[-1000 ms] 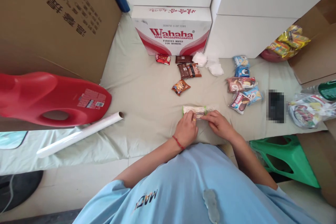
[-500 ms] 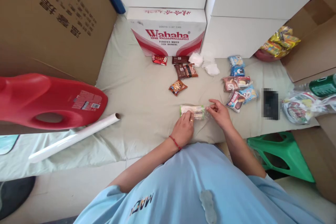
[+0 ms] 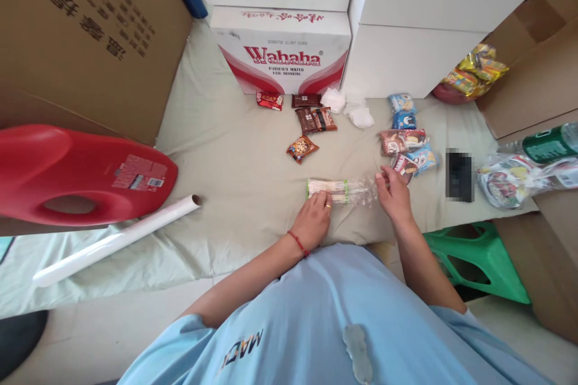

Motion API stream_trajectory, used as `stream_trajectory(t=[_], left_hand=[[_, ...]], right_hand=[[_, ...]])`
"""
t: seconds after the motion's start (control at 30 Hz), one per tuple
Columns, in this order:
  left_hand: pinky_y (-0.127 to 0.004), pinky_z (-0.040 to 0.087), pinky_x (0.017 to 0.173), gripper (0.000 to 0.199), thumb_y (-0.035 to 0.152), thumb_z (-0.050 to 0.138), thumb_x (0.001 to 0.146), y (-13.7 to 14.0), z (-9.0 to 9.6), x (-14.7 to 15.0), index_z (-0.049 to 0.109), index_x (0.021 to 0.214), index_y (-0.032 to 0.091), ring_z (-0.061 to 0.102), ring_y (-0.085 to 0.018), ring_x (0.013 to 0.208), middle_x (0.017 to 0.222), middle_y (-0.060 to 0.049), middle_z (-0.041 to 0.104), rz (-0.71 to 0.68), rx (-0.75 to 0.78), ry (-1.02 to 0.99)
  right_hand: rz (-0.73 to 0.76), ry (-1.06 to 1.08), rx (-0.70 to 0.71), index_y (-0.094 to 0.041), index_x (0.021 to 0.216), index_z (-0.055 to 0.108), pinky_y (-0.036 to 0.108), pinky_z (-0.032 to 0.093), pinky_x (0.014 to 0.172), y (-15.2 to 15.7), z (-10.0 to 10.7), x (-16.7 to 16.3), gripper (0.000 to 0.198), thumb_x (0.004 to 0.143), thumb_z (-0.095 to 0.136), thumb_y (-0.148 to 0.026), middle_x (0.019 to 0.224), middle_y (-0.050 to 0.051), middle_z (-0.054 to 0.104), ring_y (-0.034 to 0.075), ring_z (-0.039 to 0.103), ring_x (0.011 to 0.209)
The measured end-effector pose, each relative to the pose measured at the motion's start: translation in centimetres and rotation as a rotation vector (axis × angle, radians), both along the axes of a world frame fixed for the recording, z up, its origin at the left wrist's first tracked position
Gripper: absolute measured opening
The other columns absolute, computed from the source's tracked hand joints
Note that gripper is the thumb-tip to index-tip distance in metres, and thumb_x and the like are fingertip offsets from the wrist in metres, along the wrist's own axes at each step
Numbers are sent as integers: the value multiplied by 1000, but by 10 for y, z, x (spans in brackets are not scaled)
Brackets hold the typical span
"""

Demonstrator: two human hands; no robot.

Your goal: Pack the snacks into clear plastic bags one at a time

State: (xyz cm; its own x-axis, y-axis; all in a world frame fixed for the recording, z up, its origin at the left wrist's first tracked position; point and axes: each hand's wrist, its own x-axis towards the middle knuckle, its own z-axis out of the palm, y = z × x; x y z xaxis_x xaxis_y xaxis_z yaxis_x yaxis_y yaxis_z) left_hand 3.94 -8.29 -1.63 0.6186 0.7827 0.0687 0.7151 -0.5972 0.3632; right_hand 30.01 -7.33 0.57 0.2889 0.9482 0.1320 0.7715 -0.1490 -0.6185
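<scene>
A packet (image 3: pixel 327 185) lies on the desk (image 3: pixel 235 174); the left hand (image 3: pixel 313 218) rests on it, fingers close together; the right hand (image 3: pixel 395 194), fingertips narrowed, is at its clear wrap (image 3: pixel 360 193); whether either grips, I cannot tell

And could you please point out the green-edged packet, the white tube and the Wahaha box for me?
Green-edged packet (image 3: pixel 333 185): head view, on its upper face.
White tube (image 3: pixel 118 241): head view, midway along its side.
Wahaha box (image 3: pixel 283 65): head view, on its printed front.
</scene>
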Motion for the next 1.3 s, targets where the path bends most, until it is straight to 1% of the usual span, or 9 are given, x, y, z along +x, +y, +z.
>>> stream_trajectory(t=[0.13, 0.27, 0.37, 0.5, 0.63, 0.83, 1.0, 1.13, 1.3], left_hand=[[-39, 51, 99, 50, 9, 34, 100, -3, 4, -1, 46, 149, 8, 60, -26, 113, 127, -17, 63, 1, 23, 54], [-39, 50, 92, 50, 12, 36, 103, -7, 15, -1, 46, 152, 8, 62, -26, 113, 133, -19, 64, 27, 38, 156], [-41, 47, 97, 48, 15, 38, 105, -8, 22, -1, 50, 151, 11, 60, -28, 124, 133, -18, 66, 40, 70, 170], [-44, 40, 113, 44, 12, 39, 104, -3, 24, -1, 59, 143, 9, 47, -29, 145, 136, -17, 66, -45, 138, 146], [-42, 44, 109, 44, 11, 39, 103, 1, 24, -1, 61, 141, 8, 49, -29, 144, 136, -17, 66, -123, 133, 184], [-47, 44, 115, 46, 14, 42, 102, 1, 23, -2, 61, 142, 3, 47, -34, 148, 146, -21, 61, -176, 114, 204], [-56, 31, 128, 52, 14, 52, 91, -3, 15, -13, 62, 141, 5, 45, -34, 151, 151, -25, 58, -108, 35, -16], [-66, 18, 130, 65, 8, 51, 73, -4, 7, -41, 67, 135, 20, 54, -29, 146, 142, -13, 68, -68, -134, -342], [-54, 42, 120, 45, 10, 47, 71, -3, -2, -79, 74, 105, 24, 66, -23, 129, 113, -5, 79, 211, -260, -686]], right_hand=[[94, -125, -114, -9, 147, 53, 51, 43, 108, 17, -5, -18, 68, 101, 44, -58, 120, 21, 72, 34, 64, 115], [274, -81, -325, -16, 108, 73, 44, 47, 96, 14, -10, -12, 40, 92, 58, -49, 89, 11, 71, 28, 65, 89], [273, 25, -265, -20, 87, 71, 40, 48, 88, 5, -8, -4, 32, 88, 57, -48, 87, 10, 67, 26, 63, 88], [202, 130, -167, -21, 88, 66, 33, 46, 74, 0, 7, -10, 29, 88, 59, -49, 87, 6, 65, 22, 61, 80], [214, 120, -248, -23, 88, 61, 28, 39, 63, 11, 27, -40, 21, 92, 60, -43, 70, -1, 62, 17, 56, 63], [332, -211, -447, -19, 100, 68, 29, 41, 73, 36, 47, -104, 15, 99, 54, -26, 90, 7, 75, 21, 66, 81], [472, -270, -401, -15, 110, 72, 32, 47, 83, 27, 37, -125, 31, 106, 41, -20, 110, 15, 71, 24, 65, 95], [587, -233, -215, -15, 125, 71, 39, 49, 96, 1, 24, -121, 33, 105, 44, -21, 120, 17, 67, 28, 59, 109], [664, -323, -145, -21, 152, 55, 51, 45, 104, -22, 18, -115, 55, 100, 64, -35, 143, 16, 60, 36, 49, 126]])
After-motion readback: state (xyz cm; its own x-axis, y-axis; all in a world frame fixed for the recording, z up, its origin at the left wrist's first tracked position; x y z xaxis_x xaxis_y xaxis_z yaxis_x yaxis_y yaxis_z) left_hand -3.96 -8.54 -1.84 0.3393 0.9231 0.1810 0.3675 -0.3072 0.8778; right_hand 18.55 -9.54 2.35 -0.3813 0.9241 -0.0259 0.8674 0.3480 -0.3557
